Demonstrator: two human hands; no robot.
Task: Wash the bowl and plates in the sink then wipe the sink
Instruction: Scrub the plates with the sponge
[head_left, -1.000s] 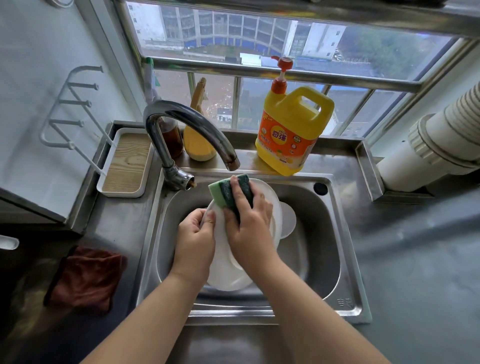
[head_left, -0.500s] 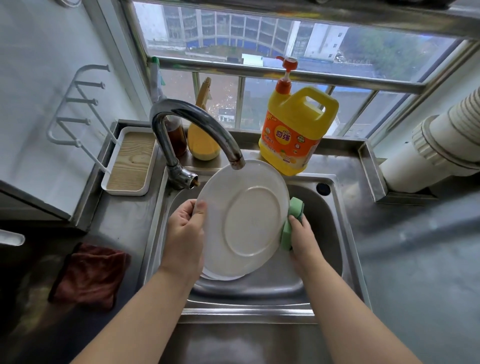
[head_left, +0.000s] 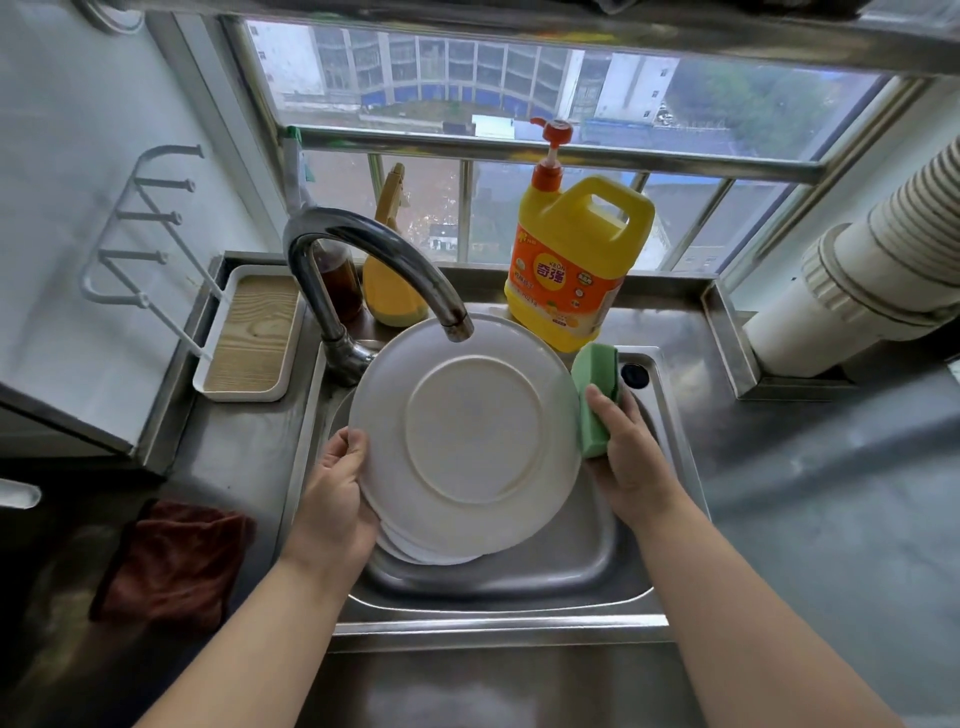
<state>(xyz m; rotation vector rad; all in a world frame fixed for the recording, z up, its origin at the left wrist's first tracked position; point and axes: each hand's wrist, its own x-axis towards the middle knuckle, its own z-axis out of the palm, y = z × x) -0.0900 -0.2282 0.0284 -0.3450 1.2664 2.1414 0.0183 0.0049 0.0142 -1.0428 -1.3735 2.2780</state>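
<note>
A white plate (head_left: 467, 431) is held over the steel sink (head_left: 519, 587), its underside with the foot ring facing me, top edge just under the faucet spout (head_left: 395, 265). My left hand (head_left: 337, 493) grips its left rim. My right hand (head_left: 631, 457) holds a green sponge (head_left: 595, 395) against the plate's right edge. Below the held plate, the rims of more white dishes (head_left: 421, 553) show in the basin; the bowl is hidden.
A yellow detergent jug (head_left: 571, 270) with a red pump stands behind the sink, beside a yellow spray bottle (head_left: 392, 280) and a brown bottle (head_left: 340, 283). A white tray with wooden bottom (head_left: 249, 338) sits left. A dark red cloth (head_left: 171, 561) lies on the left counter. White pipe (head_left: 857, 286) at right.
The plate was turned from facing away to underside up toward me and raised under the spout. My right hand moved with the sponge from the plate's face to its right edge.
</note>
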